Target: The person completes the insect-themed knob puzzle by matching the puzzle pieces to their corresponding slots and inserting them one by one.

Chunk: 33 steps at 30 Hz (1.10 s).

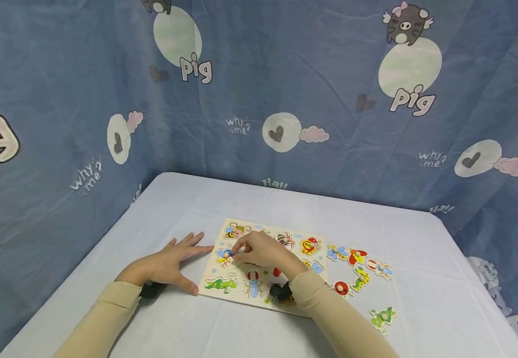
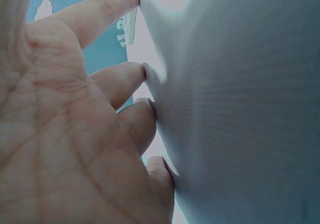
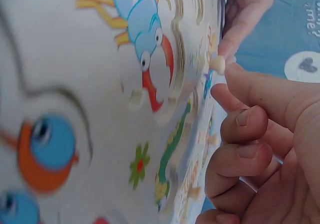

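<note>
A wooden insect puzzle board (image 1: 235, 294) lies on the table between my hands. My left hand (image 1: 169, 263) rests on the cloth at its left side, fingers spread, thumb and index fingertip at the board's edge. In the left wrist view the fingertips (image 2: 145, 72) press on the white surface. My right hand (image 1: 265, 253) reaches over the board and pinches at a blue-winged insect piece (image 1: 224, 255) in the left column. Its wooden knob (image 3: 217, 64) shows right at the thumb tip in the right wrist view. The right forearm hides part of the lower right of the board.
Loose knobbed pieces lie right of the board: a blue-winged bee (image 1: 337, 252), a red-winged insect (image 1: 357, 256), a beetle (image 1: 380, 268), a caterpillar (image 1: 360, 279), a ladybird (image 1: 341, 288) and a grasshopper (image 1: 382, 318). A blue curtain (image 1: 241, 164) hangs behind the white table (image 1: 173, 199).
</note>
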Motion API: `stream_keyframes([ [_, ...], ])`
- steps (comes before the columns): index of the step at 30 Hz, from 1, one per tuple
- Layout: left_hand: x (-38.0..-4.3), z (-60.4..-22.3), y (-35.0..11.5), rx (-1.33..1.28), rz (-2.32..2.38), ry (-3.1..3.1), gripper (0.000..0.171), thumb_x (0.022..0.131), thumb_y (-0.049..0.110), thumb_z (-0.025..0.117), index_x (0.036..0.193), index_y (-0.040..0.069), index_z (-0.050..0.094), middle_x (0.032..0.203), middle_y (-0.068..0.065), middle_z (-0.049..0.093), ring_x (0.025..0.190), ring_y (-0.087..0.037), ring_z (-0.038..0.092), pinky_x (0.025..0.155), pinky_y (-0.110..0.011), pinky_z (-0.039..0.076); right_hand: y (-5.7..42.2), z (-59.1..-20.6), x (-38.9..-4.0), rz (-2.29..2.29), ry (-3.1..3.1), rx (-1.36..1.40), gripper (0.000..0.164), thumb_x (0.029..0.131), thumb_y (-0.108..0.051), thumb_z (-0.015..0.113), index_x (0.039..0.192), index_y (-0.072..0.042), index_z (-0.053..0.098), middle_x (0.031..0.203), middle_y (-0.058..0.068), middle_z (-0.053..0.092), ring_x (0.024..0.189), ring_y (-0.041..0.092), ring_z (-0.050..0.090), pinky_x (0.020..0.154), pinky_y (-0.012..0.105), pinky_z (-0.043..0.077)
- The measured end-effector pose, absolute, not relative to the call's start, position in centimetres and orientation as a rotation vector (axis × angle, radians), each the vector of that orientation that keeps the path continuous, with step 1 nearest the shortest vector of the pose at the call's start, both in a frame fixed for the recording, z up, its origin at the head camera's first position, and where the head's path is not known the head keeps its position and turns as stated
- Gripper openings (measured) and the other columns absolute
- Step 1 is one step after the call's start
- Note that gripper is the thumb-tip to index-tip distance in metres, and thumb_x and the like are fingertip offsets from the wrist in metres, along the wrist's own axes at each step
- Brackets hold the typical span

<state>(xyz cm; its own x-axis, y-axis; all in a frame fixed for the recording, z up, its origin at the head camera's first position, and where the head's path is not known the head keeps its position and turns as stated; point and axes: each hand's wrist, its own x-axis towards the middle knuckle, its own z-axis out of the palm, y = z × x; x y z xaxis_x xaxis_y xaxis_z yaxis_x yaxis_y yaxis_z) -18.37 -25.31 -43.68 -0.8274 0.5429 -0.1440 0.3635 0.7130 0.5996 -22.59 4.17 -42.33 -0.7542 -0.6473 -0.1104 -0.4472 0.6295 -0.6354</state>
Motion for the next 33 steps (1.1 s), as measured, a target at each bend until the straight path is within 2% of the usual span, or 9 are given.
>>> stream_keyframes([
  [12,-18.3,-43.8,-25.3,0.688,0.827,2.608,0.110,0.068,0.048,0.100,0.162,0.021,0.050,0.179,-0.024,0.015,0.165,-0.055,0.004,0.125,-0.082,-0.003,7.3,-41.4,-22.1,-0.875,2.543,-0.818,0.017,0.103,-0.029,0.075,0.113,-0.018,0.081,0.072,0.011,0.069,0.056,0.010,0.047,0.058,0.023,0.043],
  [19,-18.2,-43.8,-25.4,0.700,0.835,2.616,0.110,0.068,0.048,0.101,0.162,0.021,0.050,0.179,-0.024,0.015,0.165,-0.055,0.004,0.125,-0.083,-0.003,10.1,-41.0,-22.0,-0.894,2.549,-0.803,0.018,0.103,-0.025,0.074,0.115,-0.014,0.080,0.073,0.016,0.070,0.052,0.010,0.047,0.055,0.023,0.041],
  [26,-18.3,-43.9,-25.5,0.703,0.835,2.619,0.111,0.067,0.049,0.101,0.162,0.021,0.050,0.179,-0.025,0.015,0.165,-0.056,0.004,0.124,-0.083,-0.003,13.9,-40.6,-21.5,-0.903,2.597,-0.762,0.019,0.102,-0.024,0.075,0.116,-0.013,0.081,0.064,-0.004,0.052,0.057,0.009,0.043,0.057,0.023,0.038],
  [33,-18.4,-44.2,-25.6,0.672,0.828,2.622,0.111,0.067,0.052,0.100,0.162,0.021,0.051,0.180,-0.023,0.015,0.166,-0.053,0.003,0.126,-0.081,-0.004,17.4,-40.5,-20.7,-0.945,2.619,-0.684,0.020,0.102,-0.025,0.075,0.116,-0.012,0.081,0.062,-0.005,0.047,0.058,0.010,0.041,0.057,0.023,0.036],
])
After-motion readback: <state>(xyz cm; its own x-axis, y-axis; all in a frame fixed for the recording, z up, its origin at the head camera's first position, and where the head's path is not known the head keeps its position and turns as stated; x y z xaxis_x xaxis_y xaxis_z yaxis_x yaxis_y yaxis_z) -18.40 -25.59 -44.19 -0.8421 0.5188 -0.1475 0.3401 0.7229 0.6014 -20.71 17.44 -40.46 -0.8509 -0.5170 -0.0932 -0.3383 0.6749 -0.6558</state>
